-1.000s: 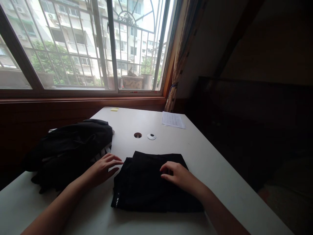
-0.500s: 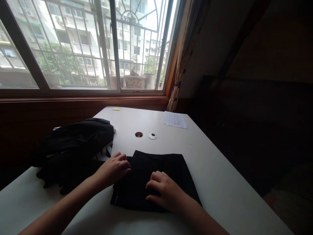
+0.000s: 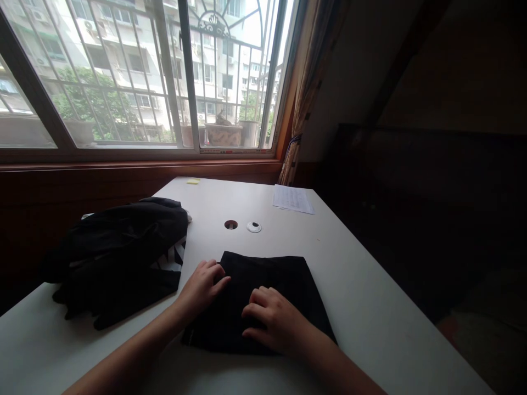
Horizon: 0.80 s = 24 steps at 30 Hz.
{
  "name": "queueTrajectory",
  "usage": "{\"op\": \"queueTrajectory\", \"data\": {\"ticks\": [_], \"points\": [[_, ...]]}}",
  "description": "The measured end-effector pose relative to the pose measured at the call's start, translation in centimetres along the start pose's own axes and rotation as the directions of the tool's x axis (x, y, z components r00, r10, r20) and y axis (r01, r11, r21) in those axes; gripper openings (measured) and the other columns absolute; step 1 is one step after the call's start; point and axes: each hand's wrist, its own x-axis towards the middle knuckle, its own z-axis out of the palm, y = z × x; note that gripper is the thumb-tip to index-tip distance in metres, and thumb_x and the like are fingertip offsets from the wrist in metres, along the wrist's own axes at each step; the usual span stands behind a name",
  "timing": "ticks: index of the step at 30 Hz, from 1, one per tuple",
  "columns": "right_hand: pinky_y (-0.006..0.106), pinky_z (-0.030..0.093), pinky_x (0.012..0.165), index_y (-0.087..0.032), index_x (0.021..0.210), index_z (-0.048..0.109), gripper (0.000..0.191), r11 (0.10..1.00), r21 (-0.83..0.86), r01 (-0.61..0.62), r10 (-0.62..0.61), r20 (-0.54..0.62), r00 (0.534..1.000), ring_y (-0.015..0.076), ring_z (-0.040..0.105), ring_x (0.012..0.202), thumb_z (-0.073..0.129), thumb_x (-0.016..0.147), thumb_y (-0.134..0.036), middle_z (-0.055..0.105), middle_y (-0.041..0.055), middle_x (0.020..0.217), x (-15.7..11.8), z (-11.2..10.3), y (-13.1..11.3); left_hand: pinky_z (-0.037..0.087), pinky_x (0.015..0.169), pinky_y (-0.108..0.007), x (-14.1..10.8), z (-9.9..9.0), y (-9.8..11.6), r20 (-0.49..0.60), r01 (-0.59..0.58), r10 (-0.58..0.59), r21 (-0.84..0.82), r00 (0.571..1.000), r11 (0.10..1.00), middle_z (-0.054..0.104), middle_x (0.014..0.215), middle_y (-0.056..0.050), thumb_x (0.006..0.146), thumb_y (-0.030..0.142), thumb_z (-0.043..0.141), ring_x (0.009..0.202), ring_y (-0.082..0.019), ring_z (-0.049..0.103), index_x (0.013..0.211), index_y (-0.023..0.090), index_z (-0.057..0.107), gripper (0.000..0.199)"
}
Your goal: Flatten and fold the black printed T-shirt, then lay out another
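A folded black garment (image 3: 263, 274) lies flat on the white table near its front edge. My left hand (image 3: 208, 282) rests on the garment's left side, fingers bent and thumb apart from them. On the garment's middle lies my right hand (image 3: 269, 318), its fingers curved and spaced from the thumb, with no cloth seen pinched between them. A small pale mark shows at the garment's lower left corner, partly beside my left forearm.
To the left, a heap of black clothes (image 3: 123, 236) covers part of the white table (image 3: 362, 307). Behind are a round hole (image 3: 231, 225), its loose cover (image 3: 254, 226), paper sheets (image 3: 293, 198) and a yellow note (image 3: 193, 181). A barred window stands beyond.
My left hand has moved slightly right and down onto the garment, its thumb now further out. The garment's left part looks tucked in, apart from the heap. My right hand is nearly unmoved.
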Motion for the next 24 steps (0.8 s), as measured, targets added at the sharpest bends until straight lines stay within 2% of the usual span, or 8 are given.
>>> {"op": "queueTrajectory", "data": {"ticks": [4, 9, 13, 18, 24], "points": [[0.035, 0.042, 0.083, -0.026, 0.106, 0.067, 0.035, 0.998, 0.012, 0.068, -0.067, -0.02, 0.998, 0.0192, 0.059, 0.09, 0.08, 0.082, -0.048, 0.065, 0.0018, 0.102, -0.3, 0.1, -0.3, 0.044, 0.078, -0.037, 0.3, -0.8, 0.1, 0.008, 0.061, -0.061, -0.101, 0.998, 0.993, 0.063, 0.087, -0.006, 0.093, 0.045, 0.053, 0.087, -0.026, 0.058, 0.075, 0.021, 0.063, 0.032], [0.034, 0.041, 0.08, -0.026, 0.104, 0.067, 0.04, 0.988, 0.058, 0.142, -0.144, 0.028, 0.989, 0.0172, 0.059, 0.087, 0.077, 0.08, -0.057, 0.066, 0.0006, 0.1, -0.3, -0.1, -1.3, 0.044, 0.07, -0.035, 0.8, -1.8, -0.3, 0.05, 0.137, -0.131, -0.156, 0.99, 0.978, 0.06, 0.082, -0.005, 0.089, 0.049, 0.052, 0.078, -0.025, 0.059, 0.07, 0.021, 0.06, 0.034], [0.031, 0.041, 0.073, -0.024, 0.097, 0.067, 0.026, 0.986, 0.053, 0.16, -0.162, 0.038, 0.986, 0.0152, 0.058, 0.081, 0.078, 0.081, -0.041, 0.067, -0.0005, 0.096, -0.3, 0.1, -1.7, 0.044, 0.068, -0.034, 0.8, -2.0, -0.9, 0.051, 0.164, -0.158, -0.14, 0.986, 0.976, 0.059, 0.078, -0.005, 0.086, 0.051, 0.054, 0.075, -0.025, 0.059, 0.067, 0.021, 0.06, 0.036], [0.029, 0.039, 0.065, -0.022, 0.085, 0.065, 0.007, 0.979, 0.048, 0.199, -0.198, -0.029, 0.98, 0.0131, 0.057, 0.071, 0.071, 0.084, -0.027, 0.065, -0.0013, 0.084, -0.1, 0.6, -1.9, 0.045, 0.068, -0.034, 0.7, -2.0, -0.7, 0.047, 0.168, -0.163, -0.141, 0.986, 0.976, 0.061, 0.079, -0.005, 0.086, 0.052, 0.054, 0.076, -0.025, 0.06, 0.069, 0.021, 0.061, 0.036], [0.028, 0.041, 0.065, -0.02, 0.086, 0.064, 0.01, 0.972, 0.073, 0.222, -0.208, -0.167, 0.964, 0.0131, 0.054, 0.068, 0.062, 0.093, -0.026, 0.063, 0.0014, 0.081, 0.3, 0.0, -2.5, 0.046, 0.071, -0.033, 0.7, -2.0, -1.0, 0.037, 0.163, -0.159, -0.142, 0.987, 0.976, 0.062, 0.08, -0.005, 0.089, 0.05, 0.051, 0.078, -0.024, 0.06, 0.071, 0.021, 0.06, 0.036]]}}
